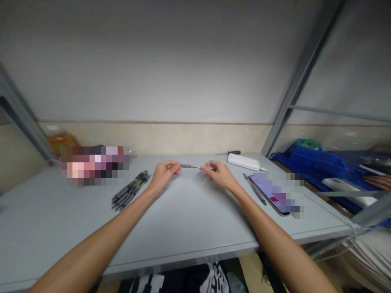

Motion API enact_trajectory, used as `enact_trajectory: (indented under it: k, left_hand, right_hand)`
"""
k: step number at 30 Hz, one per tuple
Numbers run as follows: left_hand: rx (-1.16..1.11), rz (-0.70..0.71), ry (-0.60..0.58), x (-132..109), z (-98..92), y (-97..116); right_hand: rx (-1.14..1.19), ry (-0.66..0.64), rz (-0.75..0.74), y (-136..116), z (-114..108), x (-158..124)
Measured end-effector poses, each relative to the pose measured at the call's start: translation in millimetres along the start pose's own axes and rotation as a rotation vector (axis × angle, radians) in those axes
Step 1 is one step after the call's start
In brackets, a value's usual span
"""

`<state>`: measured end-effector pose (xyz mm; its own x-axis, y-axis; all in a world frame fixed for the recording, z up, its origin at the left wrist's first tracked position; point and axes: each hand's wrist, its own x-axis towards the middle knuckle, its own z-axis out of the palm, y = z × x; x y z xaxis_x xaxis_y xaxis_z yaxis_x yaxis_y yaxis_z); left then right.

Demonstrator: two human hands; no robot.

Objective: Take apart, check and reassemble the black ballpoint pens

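Observation:
Both my hands are stretched out over the grey table (189,215), holding one thin grey pen (191,166) between them. My left hand (165,173) pinches the pen's left end with closed fingers. My right hand (217,171) pinches the right end, where a thin metal tip or refill shows. The pen lies level just above the table. A pile of several dark pens (130,189) lies to the left of my left hand.
A phone (275,193) with a lit screen lies right of my right hand, a dark pen (255,189) beside it. A white power strip (244,162) and a screwdriver (229,153) lie at the back. Blue bins (317,160) stand at the right.

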<state>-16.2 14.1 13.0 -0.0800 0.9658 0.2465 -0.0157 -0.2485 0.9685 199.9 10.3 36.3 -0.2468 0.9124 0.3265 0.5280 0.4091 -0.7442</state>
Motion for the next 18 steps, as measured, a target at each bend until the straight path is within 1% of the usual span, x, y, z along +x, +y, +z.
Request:
enact_trajectory:
  k: [2,4,9,11,15,18]
  left_hand:
    - [-0.019,-0.010,0.008,0.1,-0.3,0.1]
    - [-0.031,-0.020,0.016,0.2,-0.5,0.0]
    - [-0.066,-0.045,0.003,-0.1,0.3,0.6]
    - [-0.087,-0.048,0.003,0.0,0.5,0.9]
    - [-0.096,-0.039,0.019,1.2,-0.6,0.3]
    - [-0.094,-0.035,0.030,1.9,-1.5,-0.6]
  right_hand:
    - [0.016,-0.060,0.036,-0.9,-1.0,0.2]
    - [0.047,-0.078,0.017,-0.3,-1.2,0.7]
    - [0.135,-0.004,-0.052,5.7,0.8,3.6]
    - [0.147,-0.004,-0.021,6.5,1.2,4.3]
    - [0.174,-0.045,0.102,3.5,-0.2,4.0]
    - [0.277,-0.054,0.087,0.7,-1.8,3.0]
